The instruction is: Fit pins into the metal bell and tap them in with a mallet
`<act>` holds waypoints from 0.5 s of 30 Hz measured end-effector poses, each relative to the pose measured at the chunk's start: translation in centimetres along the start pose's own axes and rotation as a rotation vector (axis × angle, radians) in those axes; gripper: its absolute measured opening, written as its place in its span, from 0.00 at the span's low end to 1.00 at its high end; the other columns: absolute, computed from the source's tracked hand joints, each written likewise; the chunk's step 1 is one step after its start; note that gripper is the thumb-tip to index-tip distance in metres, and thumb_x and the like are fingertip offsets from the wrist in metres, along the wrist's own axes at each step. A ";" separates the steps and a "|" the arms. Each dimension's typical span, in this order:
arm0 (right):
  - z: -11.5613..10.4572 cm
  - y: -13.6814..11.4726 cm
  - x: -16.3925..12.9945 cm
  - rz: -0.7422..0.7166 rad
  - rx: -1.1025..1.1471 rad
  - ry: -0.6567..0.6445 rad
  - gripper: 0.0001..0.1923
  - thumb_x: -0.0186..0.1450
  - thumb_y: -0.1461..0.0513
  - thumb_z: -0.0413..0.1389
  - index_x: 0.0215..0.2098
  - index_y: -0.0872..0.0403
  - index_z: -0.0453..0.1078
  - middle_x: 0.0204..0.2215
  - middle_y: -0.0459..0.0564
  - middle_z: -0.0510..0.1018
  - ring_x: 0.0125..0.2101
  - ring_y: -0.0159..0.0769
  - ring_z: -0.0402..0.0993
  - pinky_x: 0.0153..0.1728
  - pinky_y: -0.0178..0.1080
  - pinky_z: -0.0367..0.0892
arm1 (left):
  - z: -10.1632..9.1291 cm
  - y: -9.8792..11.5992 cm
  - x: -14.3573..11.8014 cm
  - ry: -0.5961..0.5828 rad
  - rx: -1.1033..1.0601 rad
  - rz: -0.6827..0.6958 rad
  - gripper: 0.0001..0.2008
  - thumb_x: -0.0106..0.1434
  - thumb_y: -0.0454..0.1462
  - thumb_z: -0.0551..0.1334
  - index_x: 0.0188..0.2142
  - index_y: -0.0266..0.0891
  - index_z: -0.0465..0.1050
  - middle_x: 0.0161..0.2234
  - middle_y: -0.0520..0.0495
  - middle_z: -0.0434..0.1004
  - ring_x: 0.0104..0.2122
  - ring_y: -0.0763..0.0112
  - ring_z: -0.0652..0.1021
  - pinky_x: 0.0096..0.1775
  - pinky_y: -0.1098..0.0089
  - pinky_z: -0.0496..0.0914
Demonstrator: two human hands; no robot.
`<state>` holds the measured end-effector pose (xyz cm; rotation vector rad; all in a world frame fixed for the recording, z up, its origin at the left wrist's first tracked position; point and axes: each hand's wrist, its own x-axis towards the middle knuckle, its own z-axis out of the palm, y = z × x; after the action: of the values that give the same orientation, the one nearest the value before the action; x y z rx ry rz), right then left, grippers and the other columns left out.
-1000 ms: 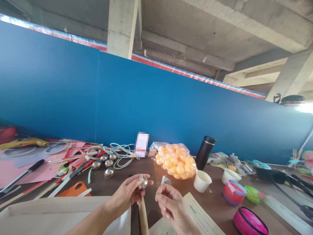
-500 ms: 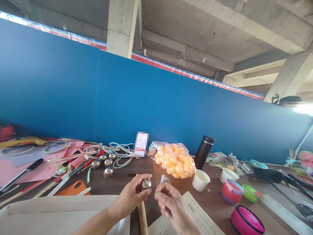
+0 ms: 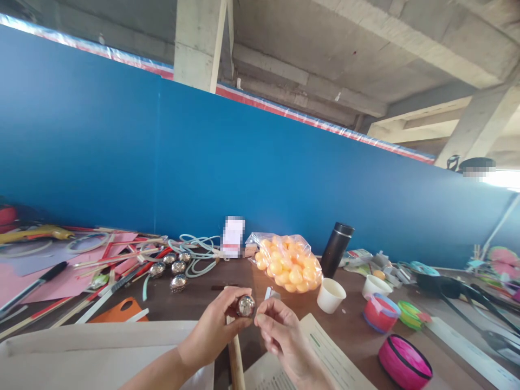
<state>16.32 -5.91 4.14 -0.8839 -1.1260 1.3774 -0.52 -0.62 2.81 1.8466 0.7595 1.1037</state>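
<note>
Brown and cluttered, the tabletop (image 3: 195,303) runs along a tall blue partition wall (image 3: 203,162), with bare concrete beams overhead. In the head view, the left hand (image 3: 215,327) pinches a small shiny metal ball (image 3: 246,306) between thumb and fingers, held just above the tabletop near its front edge. The right hand (image 3: 280,333) has its fingers curled together, tips touching or almost touching the ball's right side; whether they grip anything small cannot be told. A wooden stick (image 3: 234,363) stands just below the ball. The ball looks smooth and may slip from the light pinch, rolling among the loose metal balls (image 3: 174,268) to the left. Behind sit a bag of orange balls (image 3: 288,265), a black flask (image 3: 336,250) and a white paper cup (image 3: 331,296); a pink bowl (image 3: 404,362) lies to the right.
</note>
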 end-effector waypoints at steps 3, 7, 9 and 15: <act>0.0 0.2 0.1 -0.014 -0.006 0.028 0.10 0.57 0.60 0.62 0.29 0.56 0.66 0.13 0.36 0.61 0.13 0.18 0.50 0.13 0.26 0.42 | 0.1 0.0 -0.2 -0.014 0.018 0.023 0.22 0.53 0.30 0.61 0.47 0.45 0.67 0.45 0.47 0.68 0.40 0.69 0.73 0.42 0.69 0.70; -0.2 0.5 0.3 -0.015 -0.027 0.078 0.10 0.55 0.60 0.64 0.28 0.56 0.68 0.14 0.37 0.63 0.12 0.17 0.49 0.12 0.25 0.42 | 0.1 -0.3 -0.4 -0.026 0.079 0.055 0.23 0.52 0.30 0.63 0.48 0.47 0.67 0.47 0.48 0.68 0.42 0.68 0.72 0.43 0.69 0.70; -0.2 0.5 0.3 -0.006 -0.041 0.101 0.11 0.54 0.60 0.64 0.28 0.57 0.69 0.16 0.38 0.66 0.12 0.17 0.50 0.12 0.25 0.42 | 0.1 -0.3 -0.4 -0.034 0.111 0.065 0.23 0.52 0.32 0.64 0.48 0.47 0.68 0.47 0.47 0.68 0.41 0.67 0.73 0.42 0.68 0.70; 0.1 0.0 0.1 0.029 -0.059 0.087 0.11 0.55 0.58 0.63 0.29 0.58 0.69 0.20 0.43 0.72 0.13 0.16 0.51 0.12 0.25 0.42 | -0.1 -0.4 -0.4 -0.017 0.170 0.106 0.23 0.52 0.34 0.65 0.48 0.46 0.68 0.46 0.45 0.69 0.43 0.65 0.72 0.45 0.66 0.69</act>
<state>16.21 -5.78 4.17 -0.9972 -1.0955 1.3222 -0.81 -0.72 2.29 2.0568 0.7731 1.1171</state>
